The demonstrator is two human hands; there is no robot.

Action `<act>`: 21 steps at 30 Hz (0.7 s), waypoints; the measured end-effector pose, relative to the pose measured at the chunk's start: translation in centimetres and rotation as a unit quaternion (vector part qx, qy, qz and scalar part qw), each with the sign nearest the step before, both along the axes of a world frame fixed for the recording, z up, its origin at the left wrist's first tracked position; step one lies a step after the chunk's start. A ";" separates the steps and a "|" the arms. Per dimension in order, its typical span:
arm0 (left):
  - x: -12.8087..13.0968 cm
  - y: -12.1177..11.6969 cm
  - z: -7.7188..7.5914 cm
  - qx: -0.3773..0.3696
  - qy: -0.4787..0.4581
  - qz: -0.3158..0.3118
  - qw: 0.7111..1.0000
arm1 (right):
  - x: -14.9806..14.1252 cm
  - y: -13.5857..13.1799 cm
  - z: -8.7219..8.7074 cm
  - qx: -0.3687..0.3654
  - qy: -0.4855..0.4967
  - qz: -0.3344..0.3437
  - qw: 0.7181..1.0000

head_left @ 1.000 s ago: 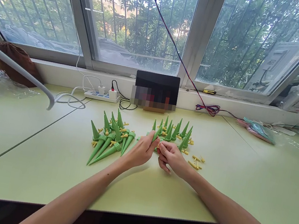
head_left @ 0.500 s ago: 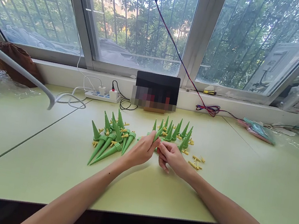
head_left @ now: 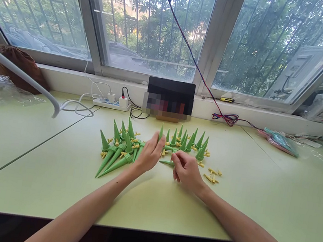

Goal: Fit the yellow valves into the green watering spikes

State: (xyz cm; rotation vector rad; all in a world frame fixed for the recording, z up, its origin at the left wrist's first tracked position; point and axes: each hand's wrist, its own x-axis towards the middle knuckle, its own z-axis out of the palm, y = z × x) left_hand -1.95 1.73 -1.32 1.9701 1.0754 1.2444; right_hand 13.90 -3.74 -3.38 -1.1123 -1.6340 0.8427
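Note:
My left hand (head_left: 150, 154) is closed around an upright green plastic watering spike (head_left: 161, 131), whose pointed tip shows above the fingers. To its right, my right hand (head_left: 187, 169) has its thumb and fingers pinched together; whatever may be between them is too small to make out. A green spike lying flat (head_left: 166, 162) reaches partly behind the right hand. On the left stands and lies a cluster of green spikes (head_left: 117, 155) fitted with small yellow valves. Another group of upright spikes (head_left: 189, 144) is behind my right hand. Loose yellow valves (head_left: 211, 179) lie to the right.
At the back, a dark tablet (head_left: 171, 91) leans on a stand beside a white power strip (head_left: 111, 105) with cables. A yellow cutter (head_left: 226, 100) lies on the sill. Plastic bags (head_left: 278, 140) rest at the right, and a white curved arm (head_left: 21, 72) crosses the left.
My left hand has moved left, away from my right hand, with the spike now upright in it. The right hand has shifted only slightly, and the flat spike beside it now shows.

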 end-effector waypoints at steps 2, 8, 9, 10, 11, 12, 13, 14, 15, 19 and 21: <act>-0.2 0.4 0.0 -0.005 -0.034 0.024 0.999 | -0.1 0.0 -0.2 0.041 -0.058 0.013 0.997; -0.2 1.0 -0.6 0.065 -0.017 0.035 0.997 | -0.6 -0.6 -0.7 0.118 -0.172 0.089 0.974; -0.1 1.0 -0.7 0.086 0.002 0.038 0.996 | -0.7 -0.7 -0.7 0.115 -0.175 0.100 0.973; 0.0 1.0 -0.8 0.101 0.021 0.039 0.994 | -0.8 -0.9 -0.7 0.113 -0.176 0.107 0.972; 0.0 1.0 -0.9 0.111 0.037 0.037 0.992 | -0.9 -1.1 -0.6 0.112 -0.178 0.112 0.971; 0.1 1.0 -0.9 0.116 0.050 0.033 0.991 | -0.9 -1.2 -0.5 0.111 -0.180 0.115 0.971; 0.1 0.9 -1.0 0.117 0.063 0.029 0.991 | -1.0 -1.3 -0.5 0.111 -0.184 0.118 0.970; 0.2 0.9 -1.1 0.116 0.076 0.026 0.990 | -1.1 -1.4 -0.4 0.112 -0.189 0.120 0.968; 0.2 0.9 -1.2 0.114 0.093 0.024 0.989 | -1.1 -1.5 -0.4 0.114 -0.196 0.122 0.966; 0.2 1.0 -1.6 0.108 0.162 0.020 0.981 | -1.2 -1.6 -0.3 0.123 -0.218 0.125 0.960; 0.1 1.1 -1.7 0.105 0.180 0.008 0.978 | -1.2 -1.6 -0.2 0.124 -0.224 0.126 0.958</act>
